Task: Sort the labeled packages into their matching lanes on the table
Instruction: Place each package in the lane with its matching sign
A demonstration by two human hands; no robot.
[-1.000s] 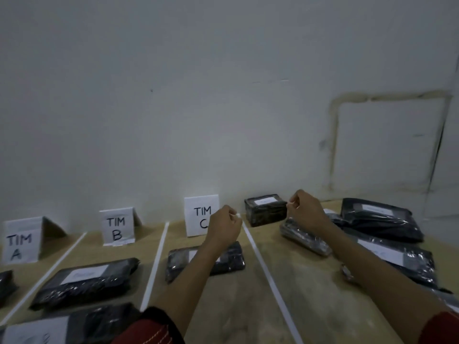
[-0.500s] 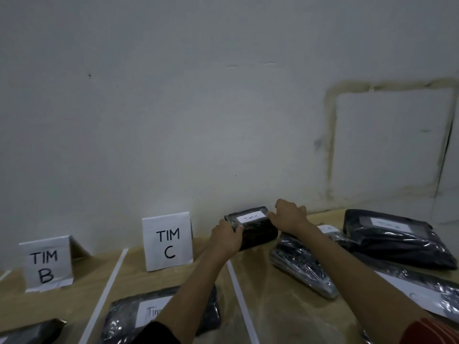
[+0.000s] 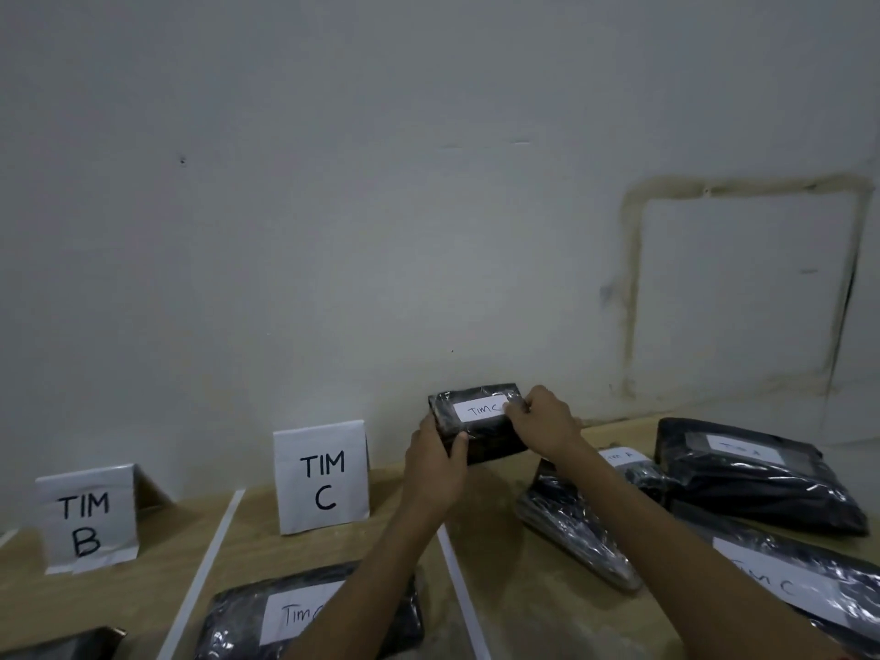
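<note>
Black-wrapped package [image 3: 476,423] marked TIM C is being held near the wall [image 3: 428,231], right of the white tape line [image 3: 458,581] | left hand [image 3: 435,464] and right hand [image 3: 547,428] are gripping its ends, fingers curled round it | step: picking up; next move is calling for a carry left into the TIM C sign [image 3: 323,478] lane | underside hidden, so contact with the table [image 3: 524,612] is unclear.

small black package [image 3: 481,428] | white label "TIM C" | tilted, off table | by wall
</note>
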